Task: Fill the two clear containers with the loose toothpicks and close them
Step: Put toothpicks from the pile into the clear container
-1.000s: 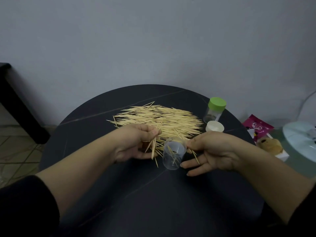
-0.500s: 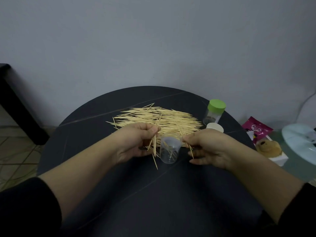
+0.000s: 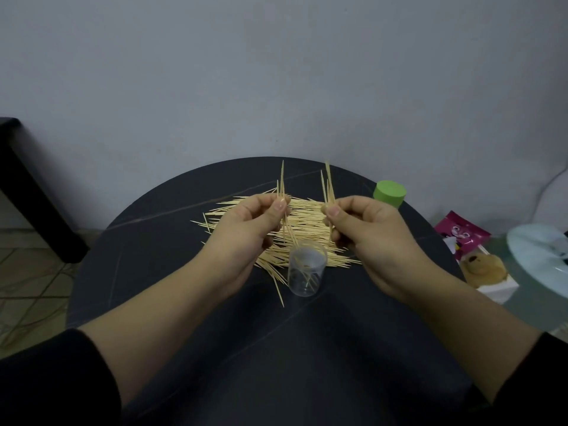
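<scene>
A round dark table [image 3: 172,302] holds a big pile of toothpicks [image 3: 307,222]. The left hand [image 3: 246,229] and right hand [image 3: 365,232] each pinch a few upright sticks above the open clear cup [image 3: 305,272], standing by the pile.

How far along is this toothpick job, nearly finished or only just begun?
Only just begun. Done: a few toothpicks sit in the open cup on the table. In hand: the left hand and the right hand each pinch a small upright bunch above it. Left: most of the pile is loose, the green-lidded jar waits behind, and the cup has no lid on.
</scene>
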